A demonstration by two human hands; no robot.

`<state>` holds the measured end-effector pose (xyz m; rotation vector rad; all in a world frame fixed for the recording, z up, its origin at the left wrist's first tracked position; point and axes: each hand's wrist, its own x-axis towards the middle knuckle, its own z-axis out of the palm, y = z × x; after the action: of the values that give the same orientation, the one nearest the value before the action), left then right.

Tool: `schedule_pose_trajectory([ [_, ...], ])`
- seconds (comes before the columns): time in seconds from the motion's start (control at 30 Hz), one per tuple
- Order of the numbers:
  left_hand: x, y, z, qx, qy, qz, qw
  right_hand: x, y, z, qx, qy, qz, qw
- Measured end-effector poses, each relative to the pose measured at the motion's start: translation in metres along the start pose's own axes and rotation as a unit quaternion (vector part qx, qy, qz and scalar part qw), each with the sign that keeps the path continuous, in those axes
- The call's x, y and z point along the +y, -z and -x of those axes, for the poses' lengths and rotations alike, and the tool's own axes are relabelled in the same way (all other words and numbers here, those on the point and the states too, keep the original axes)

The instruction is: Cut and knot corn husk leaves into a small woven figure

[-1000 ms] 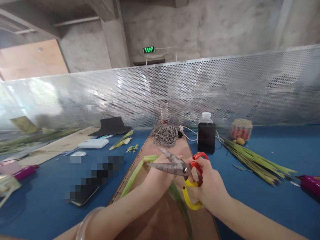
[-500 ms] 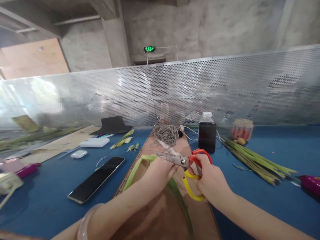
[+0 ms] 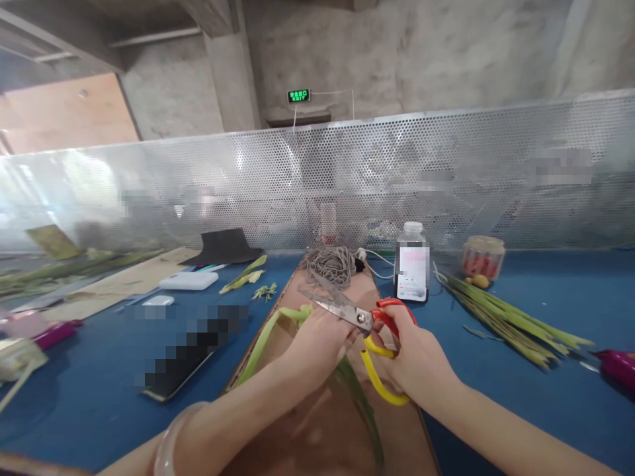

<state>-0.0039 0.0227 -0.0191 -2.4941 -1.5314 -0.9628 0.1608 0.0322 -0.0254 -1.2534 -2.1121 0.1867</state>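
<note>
My right hand point(image 3: 414, 347) grips a pair of scissors point(image 3: 361, 318) with one red and one yellow handle loop. The metal blades point up and left across the back of my left hand, a little apart. My left hand point(image 3: 317, 340) is closed around a long green leaf point(image 3: 360, 396), its fingers partly hidden under the scissors. Part of that leaf bends out on the left as a pale green stalk point(image 3: 261, 340), and the darker blade hangs down toward me. Both hands are over a brown cardboard strip point(image 3: 307, 430). A tangled bundle of grey cord point(image 3: 332, 264) lies just beyond the blades.
A phone with a lit screen point(image 3: 413, 274) leans on a clear bottle point(image 3: 413, 228). To the right lie a bunch of leaves point(image 3: 501, 317) and a jar point(image 3: 483, 258). On the left are a dark phone point(image 3: 188, 360), a white case point(image 3: 188, 281) and plant scraps. A perforated metal panel point(image 3: 278, 185) stands behind.
The phone screen by the bottle has turned from dark to lit. The scissors have shifted slightly, with their blades still over my left hand. Both hands keep their holds.
</note>
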Motion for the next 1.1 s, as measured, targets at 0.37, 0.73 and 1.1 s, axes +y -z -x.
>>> schedule_pose_trajectory([
  [0.37,0.005,-0.006,0.004,0.006,0.195,0.218,0.956,0.002,-0.009,-0.011,0.054,-0.073,-0.27,0.958],
  [0.73,0.01,-0.011,-0.003,0.047,0.252,0.41,0.875,0.003,-0.013,-0.014,0.006,-0.177,-0.364,0.914],
  [1.1,0.017,-0.016,-0.006,0.108,0.267,0.567,0.771,-0.005,-0.01,-0.002,0.0,-0.08,-0.245,0.966],
])
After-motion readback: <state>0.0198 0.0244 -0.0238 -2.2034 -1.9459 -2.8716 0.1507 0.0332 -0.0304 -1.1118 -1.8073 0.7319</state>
